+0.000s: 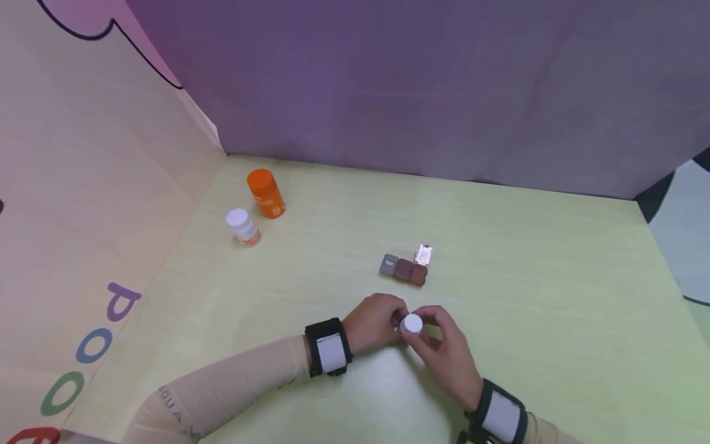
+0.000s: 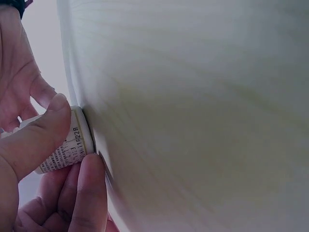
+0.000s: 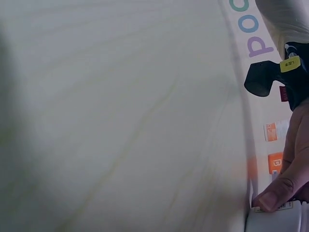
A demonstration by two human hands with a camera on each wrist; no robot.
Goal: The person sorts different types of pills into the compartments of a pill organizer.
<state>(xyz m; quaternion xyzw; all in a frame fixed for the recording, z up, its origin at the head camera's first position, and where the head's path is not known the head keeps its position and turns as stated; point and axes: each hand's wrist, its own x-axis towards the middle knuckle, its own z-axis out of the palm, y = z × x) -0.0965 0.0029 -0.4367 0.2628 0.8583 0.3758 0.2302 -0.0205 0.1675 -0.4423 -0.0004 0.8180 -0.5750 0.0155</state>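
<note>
My left hand grips a small white bottle around its body, thumb on one side and fingers on the other. Small printed text covers the label turned to the left wrist camera. At the bottle's white cap, my right hand pinches with thumb and forefinger on opposite sides. In the right wrist view, the left thumb lies against the bottle near its base. The hands hide much of the bottle in the head view.
Beyond the hands lie several small square pieces: a grey one, two brown ones and a shiny silver one. A white-capped bottle and a larger orange bottle stand at the back left. A purple wall bounds the table behind.
</note>
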